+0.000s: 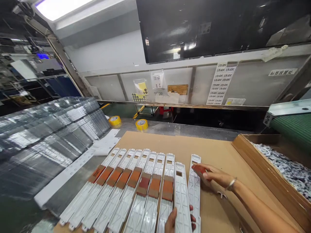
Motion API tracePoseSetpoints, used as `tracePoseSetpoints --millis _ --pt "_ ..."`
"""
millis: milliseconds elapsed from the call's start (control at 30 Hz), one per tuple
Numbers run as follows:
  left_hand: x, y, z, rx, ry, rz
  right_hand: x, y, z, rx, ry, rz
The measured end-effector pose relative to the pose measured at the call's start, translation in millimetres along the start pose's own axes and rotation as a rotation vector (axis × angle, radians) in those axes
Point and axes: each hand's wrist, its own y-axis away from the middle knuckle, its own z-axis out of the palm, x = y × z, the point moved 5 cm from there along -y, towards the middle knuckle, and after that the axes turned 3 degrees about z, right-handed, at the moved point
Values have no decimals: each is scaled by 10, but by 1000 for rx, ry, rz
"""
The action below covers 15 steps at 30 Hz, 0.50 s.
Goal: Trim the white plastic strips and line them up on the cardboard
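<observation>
My left hand (172, 221) is closed around the lower part of a long white plastic strip (182, 189), thumb on one side and fingers on the other. My right hand (216, 175) pinches a reddish-brown block (199, 169) over the upper part of another white strip (194, 187) at the right. Whether that block touches the strip I cannot tell. To the left lie several similar white strips (116, 199) side by side, each with a reddish-brown block (155, 186) across it. The strip in my left hand carries no block.
Brown cardboard (213, 149) covers the bench. At right stands a cardboard box (267, 168) of small black-and-white parts (286, 170). Stacked clear plastic trays (55, 129) fill the left. Two yellow tape rolls (141, 124) sit behind. A small white piece (221, 195) lies below my right wrist.
</observation>
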Motion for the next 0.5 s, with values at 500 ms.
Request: tracePoseSetpoints --millis 500 --pt "14 448 470 -72 -328 279 28 1245 1369 342 877 -477"
